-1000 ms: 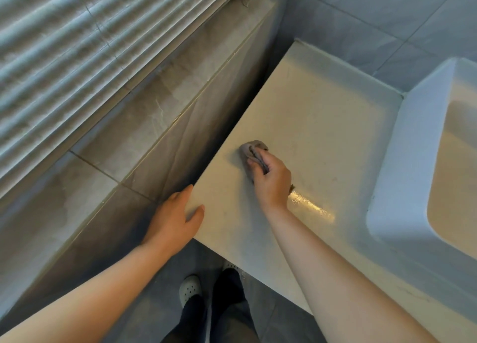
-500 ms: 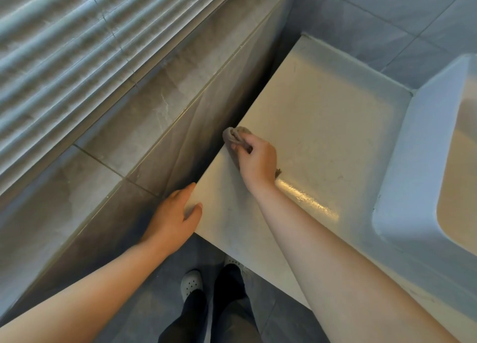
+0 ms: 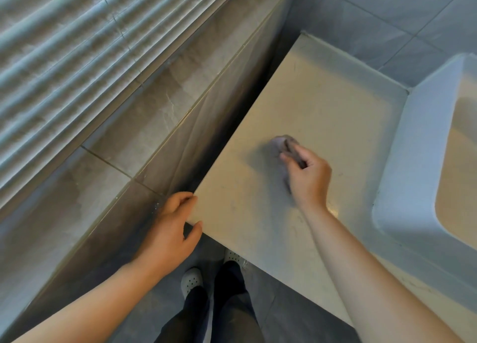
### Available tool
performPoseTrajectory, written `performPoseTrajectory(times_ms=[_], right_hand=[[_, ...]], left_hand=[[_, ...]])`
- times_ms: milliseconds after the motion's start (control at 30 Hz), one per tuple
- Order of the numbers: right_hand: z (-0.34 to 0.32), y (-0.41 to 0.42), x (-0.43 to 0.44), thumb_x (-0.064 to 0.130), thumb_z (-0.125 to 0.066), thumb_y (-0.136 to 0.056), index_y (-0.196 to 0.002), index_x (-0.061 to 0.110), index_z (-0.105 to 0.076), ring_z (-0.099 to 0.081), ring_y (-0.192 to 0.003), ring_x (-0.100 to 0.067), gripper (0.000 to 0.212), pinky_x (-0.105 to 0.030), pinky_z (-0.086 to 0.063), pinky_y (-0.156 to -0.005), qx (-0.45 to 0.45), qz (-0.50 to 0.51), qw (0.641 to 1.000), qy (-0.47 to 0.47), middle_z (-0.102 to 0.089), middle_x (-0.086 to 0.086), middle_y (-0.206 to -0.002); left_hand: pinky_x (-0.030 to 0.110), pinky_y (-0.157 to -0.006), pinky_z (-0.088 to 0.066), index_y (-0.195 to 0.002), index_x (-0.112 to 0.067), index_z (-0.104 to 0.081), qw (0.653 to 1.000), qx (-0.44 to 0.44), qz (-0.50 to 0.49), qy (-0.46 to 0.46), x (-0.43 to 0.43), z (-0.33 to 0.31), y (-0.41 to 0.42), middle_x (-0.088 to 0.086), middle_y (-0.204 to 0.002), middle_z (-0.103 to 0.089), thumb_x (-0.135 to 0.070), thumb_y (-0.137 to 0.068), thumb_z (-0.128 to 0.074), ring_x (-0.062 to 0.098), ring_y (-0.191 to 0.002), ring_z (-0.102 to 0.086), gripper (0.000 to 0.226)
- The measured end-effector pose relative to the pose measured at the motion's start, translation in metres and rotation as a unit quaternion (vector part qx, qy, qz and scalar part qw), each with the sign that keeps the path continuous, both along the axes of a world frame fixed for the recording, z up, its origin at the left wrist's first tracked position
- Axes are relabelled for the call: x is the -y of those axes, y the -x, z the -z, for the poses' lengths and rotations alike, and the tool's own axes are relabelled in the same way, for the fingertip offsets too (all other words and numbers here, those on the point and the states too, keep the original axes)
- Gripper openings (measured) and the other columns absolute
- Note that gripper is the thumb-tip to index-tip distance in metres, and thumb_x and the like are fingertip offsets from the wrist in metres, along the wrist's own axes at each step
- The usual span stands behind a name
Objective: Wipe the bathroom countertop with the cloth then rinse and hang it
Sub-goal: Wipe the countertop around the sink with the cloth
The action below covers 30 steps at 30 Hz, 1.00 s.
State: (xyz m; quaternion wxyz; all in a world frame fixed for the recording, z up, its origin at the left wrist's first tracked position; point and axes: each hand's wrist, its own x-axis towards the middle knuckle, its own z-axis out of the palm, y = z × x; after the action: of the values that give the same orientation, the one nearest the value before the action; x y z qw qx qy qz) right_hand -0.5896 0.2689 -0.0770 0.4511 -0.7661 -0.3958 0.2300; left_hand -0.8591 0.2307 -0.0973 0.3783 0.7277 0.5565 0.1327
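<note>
A pale beige countertop (image 3: 322, 105) fills the middle of the head view. My right hand (image 3: 308, 179) presses a small grey cloth (image 3: 281, 142) flat onto it, near the middle of the bare surface; most of the cloth is hidden under my fingers and blurred. My left hand (image 3: 171, 229) rests on the countertop's near left corner, thumb below the front edge and fingers curled at the side edge, holding nothing else.
A white raised sink basin (image 3: 423, 149) stands at the right on the countertop. A grey tiled ledge (image 3: 144, 115) runs along the left under window blinds (image 3: 64, 46), with a dark gap between ledge and countertop. My legs and white shoes (image 3: 191, 280) show below on the floor.
My right hand has slid the cloth from the countertop's left edge rightward toward the middle. My left hand stays at the corner.
</note>
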Motion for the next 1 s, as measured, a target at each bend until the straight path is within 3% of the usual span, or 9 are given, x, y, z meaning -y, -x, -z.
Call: performPoseTrajectory(times_ms=[100,233,433,600,700,767,867,933,1000], right_hand=[[0.015,-0.032,-0.006,0.016,-0.070,-0.083,-0.108,0.011,-0.072,-0.060,-0.090,-0.003,0.026,-0.016,-0.045,-0.080,0.053,0.022,0.997,0.044,-0.068,0.008,-0.098],[0.032,-0.008,0.000,0.015,-0.068,-0.085,-0.114,0.010,-0.069,-0.063,-0.100,-0.011,0.029,-0.026,-0.049,-0.089,0.065,0.033,0.997,0.031,-0.070,-0.001,-0.109],[0.034,0.065,0.046,0.011,-0.067,-0.085,-0.116,0.017,-0.068,-0.061,-0.103,-0.008,0.032,-0.016,-0.045,-0.089,0.029,-0.083,0.996,0.031,-0.068,0.006,-0.110],[0.013,0.073,0.069,0.009,-0.070,-0.083,-0.113,0.024,-0.067,-0.062,-0.095,0.008,0.034,-0.009,-0.047,-0.082,-0.104,-0.104,0.987,0.060,-0.067,0.016,-0.103],[0.003,0.038,0.057,0.006,-0.071,-0.081,-0.115,0.016,-0.067,-0.059,-0.089,0.016,0.035,-0.004,-0.044,-0.080,-0.063,-0.035,0.997,0.012,-0.064,0.021,-0.100],[0.001,0.005,0.037,0.006,-0.071,-0.081,-0.114,0.011,-0.069,-0.058,-0.084,0.017,0.033,-0.002,-0.041,-0.078,-0.006,0.015,1.000,-0.004,-0.063,0.018,-0.099],[0.011,-0.039,0.011,0.012,-0.070,-0.082,-0.111,0.007,-0.070,-0.060,-0.093,-0.002,0.029,-0.015,-0.045,-0.083,0.050,0.060,0.997,0.018,-0.065,0.007,-0.101],[0.024,-0.051,0.007,0.014,-0.069,-0.084,-0.106,0.006,-0.071,-0.057,-0.087,-0.007,0.023,-0.021,-0.043,-0.079,0.070,0.052,0.995,0.044,-0.065,0.005,-0.093],[0.035,-0.043,0.013,0.013,-0.067,-0.084,-0.105,0.007,-0.072,-0.055,-0.086,-0.005,0.022,-0.020,-0.042,-0.079,0.078,0.038,0.995,0.045,-0.064,0.007,-0.091]], left_hand=[[0.019,-0.101,-0.032,-0.141,-0.014,-0.039,0.999,-0.005,0.021,-0.028,0.003,0.000,-0.002,-0.011,-0.140,-0.033,-0.025,-0.090,-0.057,0.004,-0.125,-0.032,0.056],[0.025,-0.099,-0.041,-0.144,-0.016,-0.035,0.999,-0.013,0.021,-0.027,0.000,0.000,-0.002,-0.014,-0.139,-0.031,-0.028,-0.091,-0.055,0.001,-0.122,-0.032,0.057],[0.023,-0.101,-0.035,-0.143,-0.010,-0.036,0.995,-0.047,0.066,-0.056,-0.002,0.002,0.000,-0.003,-0.142,-0.032,-0.028,-0.091,-0.056,0.013,-0.126,-0.035,0.058],[0.020,-0.102,-0.028,-0.143,-0.006,-0.036,0.989,-0.078,0.099,-0.078,-0.003,0.005,0.003,0.000,-0.142,-0.031,-0.028,-0.092,-0.056,0.015,-0.129,-0.031,0.059],[0.022,-0.104,-0.028,-0.143,-0.001,-0.035,0.984,-0.106,0.113,-0.083,-0.001,0.004,-0.001,0.006,-0.144,-0.031,-0.031,-0.091,-0.056,0.020,-0.132,-0.029,0.063],[0.030,-0.102,-0.037,-0.139,0.005,-0.038,0.980,-0.137,0.115,-0.087,0.001,0.002,-0.006,0.013,-0.142,-0.035,-0.032,-0.089,-0.059,0.027,-0.130,-0.034,0.066],[0.037,-0.093,-0.047,-0.130,0.012,-0.046,0.974,-0.173,0.122,-0.085,0.003,0.000,-0.012,0.020,-0.134,-0.043,-0.034,-0.084,-0.065,0.035,-0.122,-0.044,0.068],[0.036,-0.095,-0.046,-0.131,0.011,-0.045,0.974,-0.171,0.120,-0.087,0.003,0.000,-0.012,0.019,-0.135,-0.042,-0.034,-0.084,-0.066,0.034,-0.124,-0.041,0.069],[0.027,-0.102,-0.035,-0.138,0.006,-0.039,0.982,-0.138,0.104,-0.077,0.002,0.000,-0.010,0.012,-0.141,-0.036,-0.036,-0.087,-0.062,0.025,-0.130,-0.030,0.071]])
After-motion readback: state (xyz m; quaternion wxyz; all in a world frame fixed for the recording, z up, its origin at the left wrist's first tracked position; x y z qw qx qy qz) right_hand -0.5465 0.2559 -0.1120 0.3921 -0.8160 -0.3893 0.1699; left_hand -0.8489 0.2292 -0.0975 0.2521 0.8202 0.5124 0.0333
